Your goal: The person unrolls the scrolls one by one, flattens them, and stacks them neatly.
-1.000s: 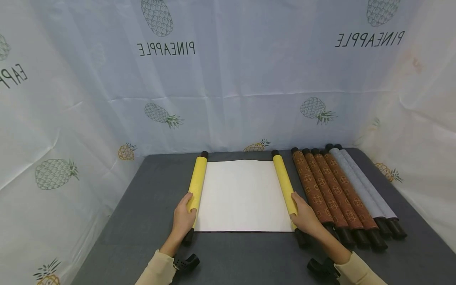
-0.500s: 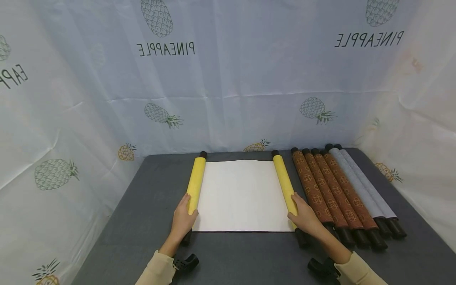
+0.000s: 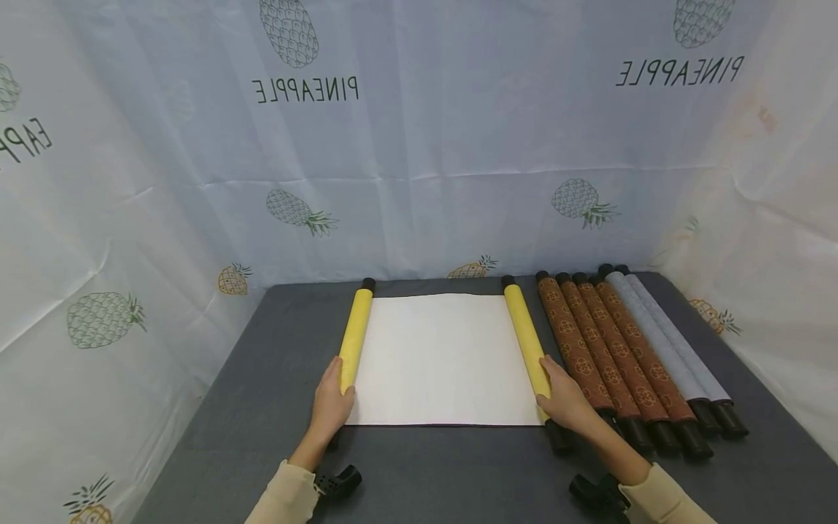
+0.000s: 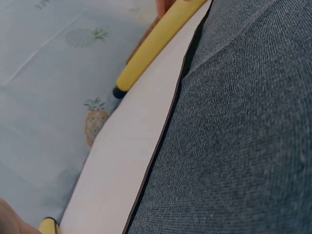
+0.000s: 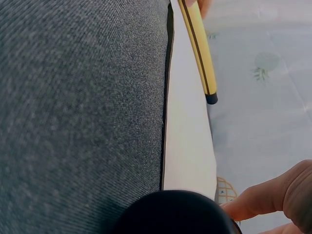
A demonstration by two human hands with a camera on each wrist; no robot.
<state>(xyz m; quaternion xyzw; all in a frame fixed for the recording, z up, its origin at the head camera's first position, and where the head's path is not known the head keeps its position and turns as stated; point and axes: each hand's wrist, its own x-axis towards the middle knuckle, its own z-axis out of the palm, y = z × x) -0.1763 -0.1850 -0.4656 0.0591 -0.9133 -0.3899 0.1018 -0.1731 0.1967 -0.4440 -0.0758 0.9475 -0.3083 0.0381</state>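
Observation:
A scroll lies partly unrolled on the dark cloth, its blank white sheet (image 3: 445, 356) stretched between a left yellow roll (image 3: 356, 327) and a right yellow roll (image 3: 521, 320), both with black rod ends. My left hand (image 3: 332, 400) grips the left roll near its front end, thumb on the inner side, fingers on the outer. Likewise the right hand (image 3: 564, 397) holds the right roll close to its front. In the right wrist view, a black rod end (image 5: 173, 214) fills the bottom beside the fingers (image 5: 258, 200). The left wrist view shows the sheet (image 4: 131, 131) lying between the rolls.
To the right, several brown patterned scrolls (image 3: 599, 342) lie side by side, close to the right hand. Beyond them are two grey scrolls (image 3: 681, 342). A pineapple-print curtain (image 3: 432, 145) hangs behind and along both sides of the dark cloth-covered table (image 3: 432, 480).
My left hand and the left roll have moved left, so more white sheet shows. The right hand and its roll have shifted slightly right.

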